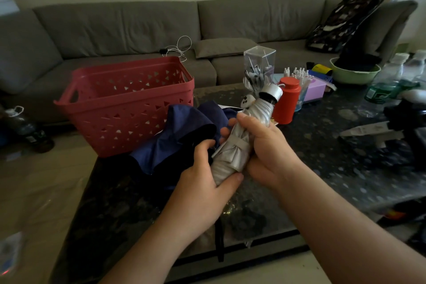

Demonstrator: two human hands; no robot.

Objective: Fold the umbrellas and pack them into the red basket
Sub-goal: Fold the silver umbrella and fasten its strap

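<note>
A rolled silver umbrella with a strap around its middle and a silver handle cap at its far end is held over the dark table. My left hand grips its near end from below. My right hand wraps its middle from the right. A dark blue umbrella lies loose and unfolded on the table just left of my hands. The red basket stands at the table's far left corner, and nothing shows inside it.
A red bottle, a clear box of small items, a purple tissue box, a green bowl and plastic bottles crowd the table's far right. A grey sofa runs behind. A knife-like object lies at right.
</note>
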